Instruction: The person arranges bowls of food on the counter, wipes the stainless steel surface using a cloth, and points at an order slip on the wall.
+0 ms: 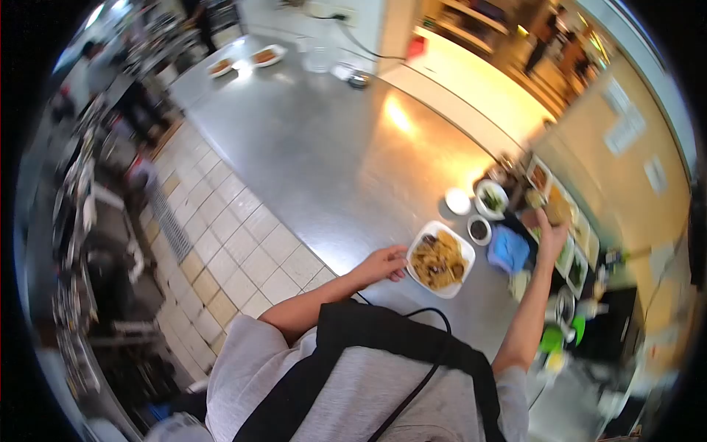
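Observation:
A white, square-cornered dish of noodle-like food (440, 260) sits on the steel counter in front of me. At its left edge is my left hand (386, 264), palm down, fingers apart and holding nothing. My right hand (551, 227) reaches over the row of ingredient trays at the right, its fingers bent around something too small to make out. Between the dish and the trays lie a blue cloth (507, 249), a small bowl with dark contents (479, 230), a white cup (457, 201) and a bowl of greens (491, 198).
The steel counter (317, 140) stretches to the far left, with two plates of food (266, 56) at its end. Cooking equipment lines the left side beyond the tiled floor (228, 236). A person (121, 85) stands at the far left; others are beyond the pass window.

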A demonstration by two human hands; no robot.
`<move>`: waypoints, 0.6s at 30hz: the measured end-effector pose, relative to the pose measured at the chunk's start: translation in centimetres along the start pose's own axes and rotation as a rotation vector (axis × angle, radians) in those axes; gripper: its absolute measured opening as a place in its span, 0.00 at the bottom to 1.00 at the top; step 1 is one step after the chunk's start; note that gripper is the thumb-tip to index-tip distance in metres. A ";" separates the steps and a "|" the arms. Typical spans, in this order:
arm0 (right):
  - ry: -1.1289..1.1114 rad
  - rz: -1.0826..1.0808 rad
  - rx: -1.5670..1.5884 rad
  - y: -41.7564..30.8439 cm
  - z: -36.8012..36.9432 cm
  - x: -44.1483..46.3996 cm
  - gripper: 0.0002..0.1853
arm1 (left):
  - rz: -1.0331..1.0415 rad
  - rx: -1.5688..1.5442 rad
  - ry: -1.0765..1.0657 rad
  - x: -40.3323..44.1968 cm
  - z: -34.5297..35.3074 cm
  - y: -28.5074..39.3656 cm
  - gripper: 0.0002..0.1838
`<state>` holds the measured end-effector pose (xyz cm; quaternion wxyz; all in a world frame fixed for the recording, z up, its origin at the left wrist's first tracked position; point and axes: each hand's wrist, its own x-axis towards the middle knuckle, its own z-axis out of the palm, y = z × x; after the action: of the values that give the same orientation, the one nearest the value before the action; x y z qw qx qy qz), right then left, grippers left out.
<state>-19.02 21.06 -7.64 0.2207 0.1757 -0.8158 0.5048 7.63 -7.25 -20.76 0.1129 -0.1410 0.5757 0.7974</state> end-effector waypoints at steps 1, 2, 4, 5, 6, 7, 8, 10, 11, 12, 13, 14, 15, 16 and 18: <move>0.087 -0.020 0.048 0.1 0.9 0.6 0.28 | 0.020 -0.006 0.017 -0.2 -0.5 -0.3 0.26; 0.120 -0.018 -0.012 1.0 1.6 1.1 0.29 | 0.034 -0.020 0.055 -0.6 -1.3 -0.4 0.26; 0.177 -0.032 -0.051 5.2 3.2 2.0 0.32 | 0.058 -0.030 0.110 -1.3 -3.2 -0.2 0.24; 0.195 -0.050 -0.031 7.2 4.0 2.3 0.34 | 0.069 -0.020 0.150 -1.6 -4.5 0.1 0.23; 0.147 0.016 -0.108 7.0 4.3 2.0 0.35 | 0.078 -0.011 0.186 -1.9 -6.2 0.5 0.23; 0.101 0.083 -0.188 7.1 4.5 1.6 0.36 | 0.083 -0.001 0.219 -2.2 -8.1 1.0 0.22; 0.081 0.055 -0.151 7.9 4.9 1.3 0.35 | 0.102 0.022 0.265 -2.3 -10.2 1.3 0.20; 0.047 0.041 -0.097 9.7 5.3 0.9 0.35 | 0.116 0.039 0.330 -2.3 -15.3 2.8 0.20; 0.035 0.054 -0.080 10.2 5.4 0.5 0.35 | 0.124 0.054 0.355 -2.2 -17.9 4.0 0.20; 0.050 0.017 -0.148 10.1 5.3 0.2 0.36 | 0.139 0.017 0.404 -1.9 -20.5 5.5 0.20; 0.069 -0.017 -0.220 9.4 4.8 0.0 0.37 | 0.153 -0.019 0.447 -1.6 -23.1 7.1 0.20; 0.109 -0.032 -0.402 7.8 4.4 -0.4 0.38 | 0.161 -0.050 0.484 -1.3 -25.9 8.6 0.19; 0.139 -0.016 -0.430 5.3 4.5 -0.8 0.36 | 0.181 -0.070 0.525 -1.1 -28.5 10.3 0.19; 0.182 0.015 -0.468 2.5 4.4 -1.6 0.34 | 0.196 -0.080 0.546 -0.4 -31.2 12.3 0.19; 0.248 0.035 -0.472 -2.7 5.4 -4.3 0.29 | 0.236 -0.082 0.606 1.8 -37.1 15.2 0.18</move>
<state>-15.07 15.32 -10.07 0.3452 0.0421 -0.8805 0.3221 4.32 -47.21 -18.99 -0.1624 -0.3087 0.5629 0.7493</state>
